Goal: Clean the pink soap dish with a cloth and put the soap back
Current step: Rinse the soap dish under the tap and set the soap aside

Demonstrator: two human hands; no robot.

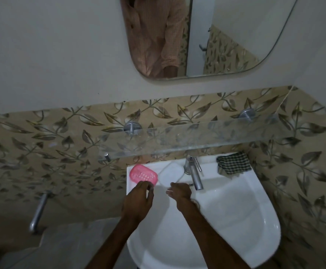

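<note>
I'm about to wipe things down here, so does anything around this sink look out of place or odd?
Little stands out. The pink soap dish sits empty on the sink ledge, no soap in it that I can see. The checked cloth lies crumpled on the far right corner beside the tap. No spills or damage show.

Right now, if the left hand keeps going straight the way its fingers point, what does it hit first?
Most likely the pink soap dish. The left hand points up and away along the sink rim, fingertips at the dish's near edge. Whether they already touch it is unclear from this one view.
</note>
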